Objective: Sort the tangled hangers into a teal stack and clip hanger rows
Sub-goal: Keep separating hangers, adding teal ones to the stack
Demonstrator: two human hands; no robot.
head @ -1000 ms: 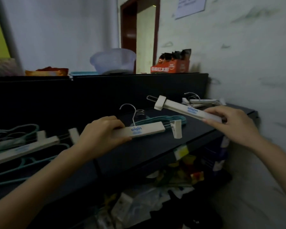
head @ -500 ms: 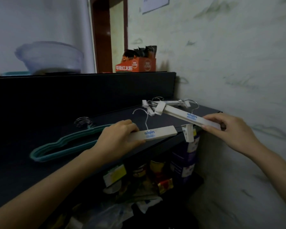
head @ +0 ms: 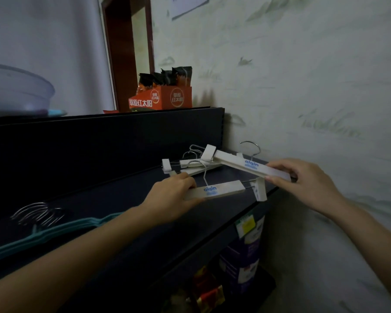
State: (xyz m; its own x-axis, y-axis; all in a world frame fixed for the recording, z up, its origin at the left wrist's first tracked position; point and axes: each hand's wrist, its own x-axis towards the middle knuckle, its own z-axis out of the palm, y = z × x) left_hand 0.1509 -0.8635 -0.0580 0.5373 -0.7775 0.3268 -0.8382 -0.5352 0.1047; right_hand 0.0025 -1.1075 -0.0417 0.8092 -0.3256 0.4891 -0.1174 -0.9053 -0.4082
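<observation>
My left hand grips a white clip hanger by its left end, low over the dark shelf. My right hand holds a second white clip hanger by its right end, tilted up toward the back left. Behind them, a few more white clip hangers lie in the shelf's far right corner. A stack of teal hangers with metal hooks lies on the shelf at the left.
The wall runs close along the right. On the upper ledge stand an orange snack box and a clear plastic bowl. Below the shelf sit packaged goods. A doorway opens behind.
My view has swung right, so the teal stack now sits at the far left. Both hands have carried their clip hangers toward the clip hangers in the far right corner.
</observation>
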